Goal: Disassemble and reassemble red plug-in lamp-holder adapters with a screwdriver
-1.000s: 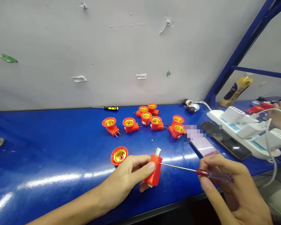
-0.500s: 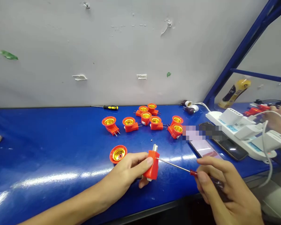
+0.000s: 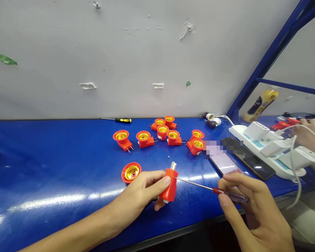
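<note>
Grips pinching: left hand (image 3: 144, 190) on red plug (image 3: 170, 189), right hand (image 3: 259, 210) on screwdriver (image 3: 195, 184)

Above the blue tabletop (image 3: 55, 157), the left forearm (image 3: 94, 222) slants in from lower left, thumb (image 3: 162, 184) uppermost; right fingers (image 3: 227, 202) curl around the handle (image 3: 236, 197); the tip meets the plug's side.

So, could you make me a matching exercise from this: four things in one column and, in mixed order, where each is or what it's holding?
Column one
1. Left hand
2. Black-and-yellow screwdriver
3. Right hand
4. Power strip

Column two
A. Holding a clear-handled screwdriver
B. On the right side of the blue table, with white chargers on it
C. Gripping a red plug piece
D. Lying near the wall

Pairs: 1-C, 2-D, 3-A, 4-B
</note>
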`<state>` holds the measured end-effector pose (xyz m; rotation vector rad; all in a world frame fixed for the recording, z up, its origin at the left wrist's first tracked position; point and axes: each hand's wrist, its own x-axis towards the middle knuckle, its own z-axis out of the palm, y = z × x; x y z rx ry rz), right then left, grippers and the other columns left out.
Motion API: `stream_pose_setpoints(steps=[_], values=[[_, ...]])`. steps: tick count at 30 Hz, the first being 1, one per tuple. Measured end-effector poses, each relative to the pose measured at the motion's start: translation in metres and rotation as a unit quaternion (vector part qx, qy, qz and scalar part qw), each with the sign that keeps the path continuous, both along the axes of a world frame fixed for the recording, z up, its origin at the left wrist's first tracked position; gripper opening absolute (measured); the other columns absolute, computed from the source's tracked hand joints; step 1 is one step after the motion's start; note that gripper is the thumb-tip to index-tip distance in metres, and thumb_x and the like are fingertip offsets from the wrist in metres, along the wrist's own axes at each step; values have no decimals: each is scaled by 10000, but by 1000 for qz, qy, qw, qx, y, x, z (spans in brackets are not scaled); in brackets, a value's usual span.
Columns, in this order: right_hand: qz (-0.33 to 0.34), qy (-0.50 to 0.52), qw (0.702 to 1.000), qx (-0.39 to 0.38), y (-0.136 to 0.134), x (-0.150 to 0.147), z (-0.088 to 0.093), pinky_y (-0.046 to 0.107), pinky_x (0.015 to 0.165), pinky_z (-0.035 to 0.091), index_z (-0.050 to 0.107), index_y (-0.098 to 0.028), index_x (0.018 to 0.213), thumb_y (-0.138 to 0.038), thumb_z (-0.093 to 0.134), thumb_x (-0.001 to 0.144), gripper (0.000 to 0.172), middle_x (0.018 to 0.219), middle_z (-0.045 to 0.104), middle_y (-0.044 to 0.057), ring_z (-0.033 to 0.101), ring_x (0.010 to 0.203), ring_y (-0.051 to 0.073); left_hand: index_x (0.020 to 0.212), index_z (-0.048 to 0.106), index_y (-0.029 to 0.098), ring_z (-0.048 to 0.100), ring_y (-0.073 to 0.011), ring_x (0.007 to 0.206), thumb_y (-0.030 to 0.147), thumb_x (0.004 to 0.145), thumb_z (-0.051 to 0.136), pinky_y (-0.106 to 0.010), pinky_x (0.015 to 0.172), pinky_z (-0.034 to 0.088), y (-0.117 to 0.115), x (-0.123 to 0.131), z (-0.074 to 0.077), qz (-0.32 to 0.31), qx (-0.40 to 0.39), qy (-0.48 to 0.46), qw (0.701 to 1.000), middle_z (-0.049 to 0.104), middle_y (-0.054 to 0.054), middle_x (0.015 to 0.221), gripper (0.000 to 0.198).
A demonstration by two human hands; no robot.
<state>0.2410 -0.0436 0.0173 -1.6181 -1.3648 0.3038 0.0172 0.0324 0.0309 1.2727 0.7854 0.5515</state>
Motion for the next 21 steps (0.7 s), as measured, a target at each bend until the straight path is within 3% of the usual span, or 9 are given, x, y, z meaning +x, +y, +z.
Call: stream_pose_setpoints(steps=[4, 10, 15, 18, 21], values=[[1, 8, 1000, -1, -1, 0, 0, 266, 807, 532, 596, -309, 1154, -499, 577, 911, 309, 1067, 688, 7, 656, 1011, 188, 777, 547, 159, 386, -116, 663, 520, 958, 474, -249, 614, 322, -1, 0, 2, 0, -2, 6, 1000, 466, 9, 729, 410], [-12, 4, 1000, 18, 1, 4, 1, 278, 962, 493, 595, -301, 1149, -478, 571, 920, 291, 1046, 690, 0, 641, 1049, 184, 771, 531, 156, 387, -112, 657, 520, 956, 475, -249, 611, 320, 0, 1, 0, 7, 2, 3, 1000, 466, 9, 729, 412], [58, -83, 993, 66, 20, 22, -4, 162, 751, 534, 606, -278, 1089, -373, 556, 949, 176, 1009, 683, -18, 675, 890, 115, 720, 510, 173, 404, -111, 623, 570, 928, 491, -247, 596, 324, -6, 6, 2, 67, 62, 72, 993, 458, 28, 667, 449], [123, -160, 977, 64, 32, 29, -11, 176, 703, 526, 624, -263, 1017, -316, 539, 967, 112, 949, 681, -23, 667, 812, 107, 751, 539, 188, 430, -126, 626, 545, 931, 494, -258, 579, 320, -13, 7, 1, 98, 174, 206, 958, 489, 23, 676, 402], [129, -177, 973, 69, 37, 30, -17, 168, 682, 512, 636, -259, 973, -298, 545, 968, 99, 901, 684, -33, 659, 774, 96, 825, 577, 196, 496, -158, 673, 450, 949, 485, -289, 618, 361, -18, 6, -7, 82, 349, 320, 877, 550, -9, 768, 298]])
